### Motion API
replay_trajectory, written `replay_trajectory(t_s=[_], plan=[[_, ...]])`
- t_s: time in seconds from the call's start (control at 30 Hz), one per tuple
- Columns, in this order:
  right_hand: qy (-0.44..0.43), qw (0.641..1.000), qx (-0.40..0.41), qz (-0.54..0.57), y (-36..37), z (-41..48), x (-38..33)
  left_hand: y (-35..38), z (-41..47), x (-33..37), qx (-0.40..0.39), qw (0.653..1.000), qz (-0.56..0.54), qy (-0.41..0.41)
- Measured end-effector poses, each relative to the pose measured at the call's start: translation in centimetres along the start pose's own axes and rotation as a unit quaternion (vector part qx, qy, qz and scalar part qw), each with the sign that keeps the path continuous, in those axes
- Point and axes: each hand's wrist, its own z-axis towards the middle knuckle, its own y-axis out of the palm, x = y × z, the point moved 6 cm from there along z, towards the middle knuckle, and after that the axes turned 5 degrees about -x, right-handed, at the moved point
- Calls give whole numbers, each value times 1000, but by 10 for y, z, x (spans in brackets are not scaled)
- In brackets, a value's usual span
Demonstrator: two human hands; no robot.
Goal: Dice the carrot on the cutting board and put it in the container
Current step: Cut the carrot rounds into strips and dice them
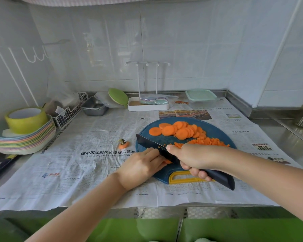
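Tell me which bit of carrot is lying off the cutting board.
The carrot top with its stem stub, lying on the newspaper left of the cutting board; the slices and dice are on it.

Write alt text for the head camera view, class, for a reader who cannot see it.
The right hand holds a dark knife over a blue cutting board while the left hand steadies carrot pieces. Carrot slices and diced carrot lie behind.

Wall tiles [173,49]: glossy, reflective. Counter [285,142]: brushed metal. Cover: printed newspaper [77,168], creased, matt. Board [217,131]: smooth blue plastic, yellow handle. Knife [150,145]: dark matt blade. Container [200,98]: clear plastic. Tray [94,107]: dull metal.
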Motion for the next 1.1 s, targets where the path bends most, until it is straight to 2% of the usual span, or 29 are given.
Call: replay_trajectory(t_s=[0.33, 0.87, 1.1], plan=[[-36, 998, 60, -8, 8, 24, 2, 0, -1, -3, 14, 1000, -16, -14], [-81, 991, -34, 104, -4, 15, 25, -3, -1, -9, 11, 998, -28, -53], [-54, 992, -50, 102, -24, 3, 19, -3, 0, -10, 21, 997, -49, -56]])
